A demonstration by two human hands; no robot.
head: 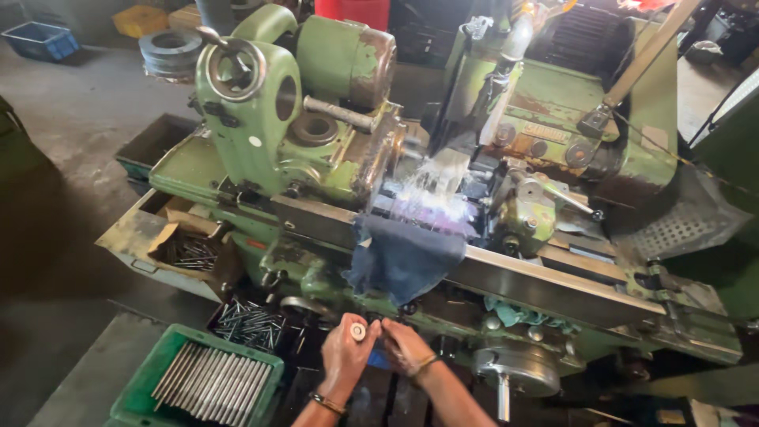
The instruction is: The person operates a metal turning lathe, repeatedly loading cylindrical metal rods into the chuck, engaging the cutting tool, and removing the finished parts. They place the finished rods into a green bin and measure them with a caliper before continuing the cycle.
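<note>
From the head camera, the left hand (345,352) pinches a small pale round metal disc (358,331) between thumb and fingertips, just above the machine's lower edge. The right hand (405,348) meets it there, fingers curled; whether they grip anything I cannot tell. The disc looks stiff, light and probably oily (best held by the rim). A dark blue rag (405,257) drapes over the worn green grinding machine (332,142). A green plastic crate of long steel rods (207,383) sits at lower left on the grey concrete floor (71,126).
</note>
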